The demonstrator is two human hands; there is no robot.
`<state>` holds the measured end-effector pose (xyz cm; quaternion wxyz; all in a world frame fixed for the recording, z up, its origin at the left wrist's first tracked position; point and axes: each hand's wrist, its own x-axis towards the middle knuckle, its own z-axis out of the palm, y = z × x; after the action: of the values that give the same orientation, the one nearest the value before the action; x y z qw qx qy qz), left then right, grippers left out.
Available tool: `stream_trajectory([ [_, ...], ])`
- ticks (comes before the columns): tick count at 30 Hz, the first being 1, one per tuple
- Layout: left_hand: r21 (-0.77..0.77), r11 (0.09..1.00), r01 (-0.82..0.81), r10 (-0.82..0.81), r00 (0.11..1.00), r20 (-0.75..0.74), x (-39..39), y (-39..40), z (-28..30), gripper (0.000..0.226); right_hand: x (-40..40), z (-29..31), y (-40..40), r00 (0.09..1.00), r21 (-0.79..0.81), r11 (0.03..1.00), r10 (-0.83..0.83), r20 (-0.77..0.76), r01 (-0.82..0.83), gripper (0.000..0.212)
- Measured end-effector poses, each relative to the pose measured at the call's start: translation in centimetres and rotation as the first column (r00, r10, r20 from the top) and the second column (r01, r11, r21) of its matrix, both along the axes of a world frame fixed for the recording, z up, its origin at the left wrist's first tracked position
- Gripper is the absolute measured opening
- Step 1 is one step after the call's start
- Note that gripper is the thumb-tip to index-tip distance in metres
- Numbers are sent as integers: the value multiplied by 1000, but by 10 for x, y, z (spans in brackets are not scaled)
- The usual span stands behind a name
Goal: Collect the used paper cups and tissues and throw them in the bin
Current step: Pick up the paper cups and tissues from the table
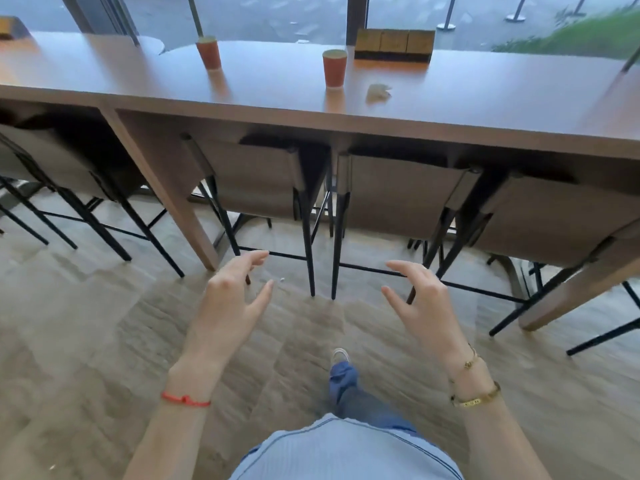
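No text, label, brand or number is legible on anything in this blurred view.

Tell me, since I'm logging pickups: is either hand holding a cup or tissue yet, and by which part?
Nothing is held. The left hand and right hand are open and empty above the floor.

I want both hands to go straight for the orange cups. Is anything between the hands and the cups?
Yes. A row of chairs is tucked under the table, between the open hands, left and right, and its near edge. On top, nothing blocks the left cup, right cup or tissue.
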<state>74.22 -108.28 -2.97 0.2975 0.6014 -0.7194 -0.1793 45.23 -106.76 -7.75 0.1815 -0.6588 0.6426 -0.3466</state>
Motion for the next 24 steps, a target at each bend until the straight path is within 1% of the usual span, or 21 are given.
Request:
stream_trajectory([
  [7, -81, 997, -12, 10, 999, -32, -45, -162, 24, 47, -40, 33, -161, 999, -56, 998, 7, -34, -9, 38],
  [15, -132, 991, 8, -16, 998, -63, -80, -319, 44, 48, -73, 69, -317, 998, -111, 994, -13, -62, 6, 36],
  [21, -108, 992, 68, -69, 998, -11, -104, -447, 45, 65, -86, 71, -431, 991, -91, 994, -73, -117, 62, 37],
  [24, -83, 992, 96, -95, 995, 14, -117, -506, 42, 76, -91, 67, -483, 989, -66, 992, -111, -102, 104, 39],
])
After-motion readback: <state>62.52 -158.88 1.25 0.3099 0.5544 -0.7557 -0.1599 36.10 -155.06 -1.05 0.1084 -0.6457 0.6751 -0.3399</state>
